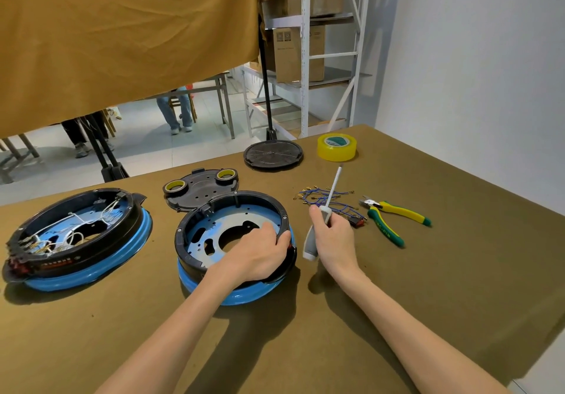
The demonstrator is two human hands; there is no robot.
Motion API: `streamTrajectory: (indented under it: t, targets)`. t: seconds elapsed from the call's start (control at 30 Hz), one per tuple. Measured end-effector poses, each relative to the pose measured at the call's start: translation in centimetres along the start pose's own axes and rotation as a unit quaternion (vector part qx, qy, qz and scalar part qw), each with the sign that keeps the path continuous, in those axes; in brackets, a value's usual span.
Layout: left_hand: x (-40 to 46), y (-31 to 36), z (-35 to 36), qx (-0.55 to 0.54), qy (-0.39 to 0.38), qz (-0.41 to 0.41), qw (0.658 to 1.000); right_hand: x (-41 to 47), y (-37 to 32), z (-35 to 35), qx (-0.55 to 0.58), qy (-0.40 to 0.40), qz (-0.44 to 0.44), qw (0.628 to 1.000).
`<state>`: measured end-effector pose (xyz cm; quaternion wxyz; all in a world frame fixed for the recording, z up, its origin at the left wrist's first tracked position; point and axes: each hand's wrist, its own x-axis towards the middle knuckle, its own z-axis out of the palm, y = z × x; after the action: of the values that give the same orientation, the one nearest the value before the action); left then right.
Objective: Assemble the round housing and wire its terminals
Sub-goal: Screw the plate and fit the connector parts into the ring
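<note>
A round housing (pixel 211 225) with a black ring on a blue base sits at the table's middle, its metal plate bare of wires. My left hand (pixel 260 251) grips its right rim, fingers curled over the edge. My right hand (pixel 331 236) holds a white-handled screwdriver (pixel 331 192) just right of the housing, shaft pointing up and away. A bundle of blue wires (pixel 328 199) with terminals lies behind that hand. A red switch (pixel 357 221) peeks out beside it.
A second, wired housing (pixel 76 237) lies at the left. A black cover (pixel 201 190) carrying two tape rolls and a round black lid (pixel 273 154) lie further back. Yellow tape (pixel 336 147) and green-yellow pliers (pixel 394 218) sit at the right.
</note>
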<state>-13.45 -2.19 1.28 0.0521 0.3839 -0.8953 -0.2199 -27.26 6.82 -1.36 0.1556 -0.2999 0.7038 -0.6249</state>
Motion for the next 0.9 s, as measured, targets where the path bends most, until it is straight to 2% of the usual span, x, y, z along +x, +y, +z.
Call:
streamTrajectory:
  t: [0.1,0.2,0.27,0.37,0.47,0.53,0.6,0.7,0.8,0.9]
  targets:
    - [0.1,-0.3,0.0,-0.014,0.027,-0.009,1.0,0.7,0.5,-1.6,-0.2,-0.059,-0.02,0.978]
    - [0.3,-0.6,0.0,-0.033,0.056,-0.014,0.998,1.0,0.6,-2.9,-0.382,-0.116,-0.027,0.916]
    - [0.4,-0.8,0.1,-0.038,0.074,-0.016,0.996,1.0,0.6,-3.0,-0.452,-0.129,-0.04,0.882]
    - [0.1,-1.1,0.0,-0.038,0.109,-0.009,0.993,1.4,0.3,-2.5,-0.496,-0.133,-0.05,0.857]
    - [-0.6,-1.3,-0.1,-0.064,0.121,0.008,0.991,1.7,0.0,-2.3,-0.492,-0.103,-0.106,0.858]
    - [-1.0,-1.4,-0.2,-0.072,0.122,0.029,0.99,1.8,-0.3,-2.6,-0.392,-0.119,-0.181,0.894]
    - [-1.5,-1.5,-0.4,-0.077,0.132,0.05,0.987,1.6,-0.7,-2.8,-0.26,-0.197,-0.232,0.916]
    - [-2.1,-1.5,-0.9,-0.094,0.148,0.06,0.983,0.7,-1.0,-2.3,-0.199,-0.269,-0.265,0.904]
    - [-2.7,-1.5,-1.2,-0.091,0.16,0.073,0.98,0.7,-1.5,-1.9,-0.204,-0.28,-0.289,0.892]
    - [-3.3,-1.5,-1.5,-0.098,0.149,0.112,0.978,1.6,-2.6,-2.2,-0.242,-0.319,-0.305,0.864]
